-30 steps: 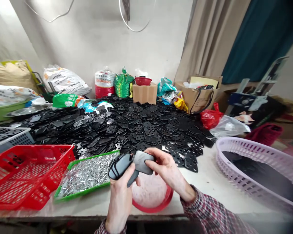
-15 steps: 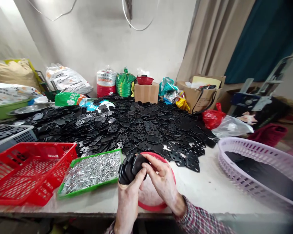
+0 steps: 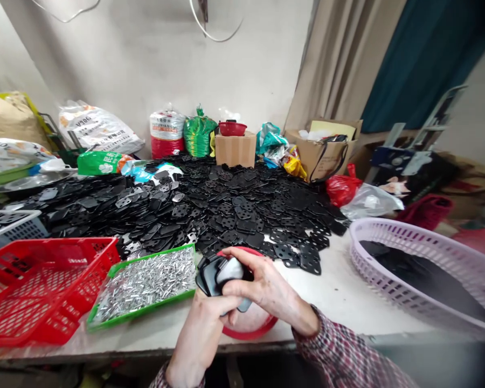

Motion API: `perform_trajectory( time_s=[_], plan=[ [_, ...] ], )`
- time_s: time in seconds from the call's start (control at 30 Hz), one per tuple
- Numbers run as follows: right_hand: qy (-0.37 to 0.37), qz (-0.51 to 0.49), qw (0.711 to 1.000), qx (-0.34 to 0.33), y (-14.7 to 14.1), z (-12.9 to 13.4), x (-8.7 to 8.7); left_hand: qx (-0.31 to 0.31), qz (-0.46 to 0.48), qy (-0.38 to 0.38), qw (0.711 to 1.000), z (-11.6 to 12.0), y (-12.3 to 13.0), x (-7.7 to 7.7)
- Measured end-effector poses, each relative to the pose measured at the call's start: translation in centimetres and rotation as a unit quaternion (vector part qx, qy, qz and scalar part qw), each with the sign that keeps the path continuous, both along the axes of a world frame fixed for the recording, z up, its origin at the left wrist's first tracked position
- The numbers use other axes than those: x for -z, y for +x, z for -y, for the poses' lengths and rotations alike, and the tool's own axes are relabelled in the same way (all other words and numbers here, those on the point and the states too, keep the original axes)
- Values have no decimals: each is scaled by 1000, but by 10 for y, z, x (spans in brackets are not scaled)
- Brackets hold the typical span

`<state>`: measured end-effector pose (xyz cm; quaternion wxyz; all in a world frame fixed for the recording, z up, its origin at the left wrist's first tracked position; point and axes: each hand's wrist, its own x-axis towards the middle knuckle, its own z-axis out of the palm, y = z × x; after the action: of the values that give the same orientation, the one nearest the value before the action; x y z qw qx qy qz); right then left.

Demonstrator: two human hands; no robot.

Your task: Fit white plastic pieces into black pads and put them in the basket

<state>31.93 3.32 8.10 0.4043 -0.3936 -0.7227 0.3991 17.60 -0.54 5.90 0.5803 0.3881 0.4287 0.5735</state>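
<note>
My left hand is closed around a fanned stack of black plates with rounded corners. My right hand grips the right side of the same stack, its thumb pressed on a plate that shines pale with reflected light. Beneath both hands sits a red-rimmed round basin, partly covered by them. To the left of the hands lies a green tray full of small silvery metal pins. Behind it all spreads a large heap of black plates, many with holes.
At the left stand a red plastic basket and a grey basket holding dark plates. A lilac basket with black pieces is on the right. Farther back are a cardboard box, several sacks and a red plastic bag.
The plates in my hands have tilted and now catch the light. My right fingers have shifted over the top of the stack. The whole view has moved slightly.
</note>
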Motion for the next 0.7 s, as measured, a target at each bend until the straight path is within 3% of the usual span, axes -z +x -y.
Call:
perform_trajectory(
  time_s=[0.1, 0.23, 0.4, 0.53, 0.7],
  plan=[
    [13, 24, 999, 20, -2, 5, -3, 44, -108, 46, 992, 3, 2, -11],
    [50, 3, 997, 64, -3, 13, -2, 56, -184, 88, 977, 5, -3, -16],
    [108, -16, 987, 115, -11, 6, 6, 49, -151, 49, 986, 5, 1, -13],
    [17, -78, 991, 110, -12, -4, 11, 37, -73, -5, 997, 6, 4, -12],
    [-102, -160, 982, 18, 4, -1, 12, 46, -5, -17, 999, 1, -3, -10]
  ],
)
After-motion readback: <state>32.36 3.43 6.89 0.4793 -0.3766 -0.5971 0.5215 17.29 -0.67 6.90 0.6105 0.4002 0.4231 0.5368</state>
